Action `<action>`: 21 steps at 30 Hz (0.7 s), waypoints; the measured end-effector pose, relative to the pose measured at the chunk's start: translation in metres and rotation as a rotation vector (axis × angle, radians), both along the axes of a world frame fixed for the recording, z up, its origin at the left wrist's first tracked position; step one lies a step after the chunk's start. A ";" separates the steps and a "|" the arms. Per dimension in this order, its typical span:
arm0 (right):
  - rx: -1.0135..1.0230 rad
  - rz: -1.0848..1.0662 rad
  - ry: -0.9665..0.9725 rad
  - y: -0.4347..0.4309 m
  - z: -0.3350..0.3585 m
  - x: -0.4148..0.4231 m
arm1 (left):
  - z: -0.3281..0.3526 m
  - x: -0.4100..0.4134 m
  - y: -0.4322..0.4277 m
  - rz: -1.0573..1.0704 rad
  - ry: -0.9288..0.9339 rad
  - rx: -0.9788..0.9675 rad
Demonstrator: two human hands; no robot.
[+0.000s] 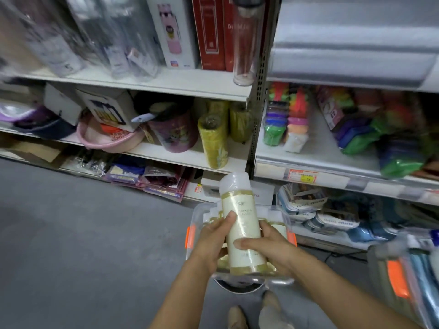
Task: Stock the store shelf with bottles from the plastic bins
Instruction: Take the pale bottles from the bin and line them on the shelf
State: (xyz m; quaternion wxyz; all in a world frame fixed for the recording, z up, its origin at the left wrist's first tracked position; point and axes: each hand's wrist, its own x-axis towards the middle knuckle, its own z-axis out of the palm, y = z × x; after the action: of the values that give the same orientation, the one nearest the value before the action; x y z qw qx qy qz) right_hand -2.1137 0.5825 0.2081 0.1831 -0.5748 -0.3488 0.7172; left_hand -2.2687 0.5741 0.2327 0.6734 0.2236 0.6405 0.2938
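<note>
Bottle [242, 224]: a cream-white cylinder with an olive-gold band below the cap and another at the base. It was wrapped in clear film, with a pale rounded top. The label print was too blurred to read. It was held above the clear plastic bin [195, 216], top pointing toward the shelf and leaning slightly left.

Left hand [211, 238]: gripped the bottle's left side, thumb laid up along the front, the other fingers curled round behind and out of sight.
Right hand [268, 245]: gripped the lower right side, thumb pressed across the front of the label, fingers wrapped behind.

Bin: transparent walls with orange latches on the left and right edges, standing on the grey floor [71, 222] just before the shelving. It held more bottles in the bin [281, 230] of the same cream and gold kind, lying under and beside the held one. The count could not be told.

Second bin [401, 279]: at the right edge, clear with an orange latch. Its contents were bluish and too blurred to identify.

Middle shelf board [180, 157]: yellow-green wrapped bottles [213, 143] stood upright near the metal upright, with more of them behind. A pink basin [107, 141] sat to their left.

Upper shelf: red boxes [211, 32], and a tall clear tumbler [244, 43] at the board's right end.
</note>
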 end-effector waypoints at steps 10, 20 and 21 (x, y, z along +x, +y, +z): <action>0.155 0.014 0.069 -0.002 0.108 -0.004 | 0.089 -0.020 -0.002 -0.011 -0.032 0.229; 0.357 -0.001 0.055 -0.002 0.176 0.006 | 0.159 -0.015 0.006 -0.097 -0.026 0.437; 0.375 0.002 0.054 -0.002 0.182 0.007 | 0.166 -0.014 0.007 -0.103 -0.027 0.452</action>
State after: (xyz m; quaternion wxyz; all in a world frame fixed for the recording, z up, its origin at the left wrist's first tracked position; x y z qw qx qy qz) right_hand -2.1068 0.5804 0.3906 0.2956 -0.5111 -0.4717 0.6550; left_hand -2.2825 0.5812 0.3984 0.6289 0.3972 0.5369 0.3980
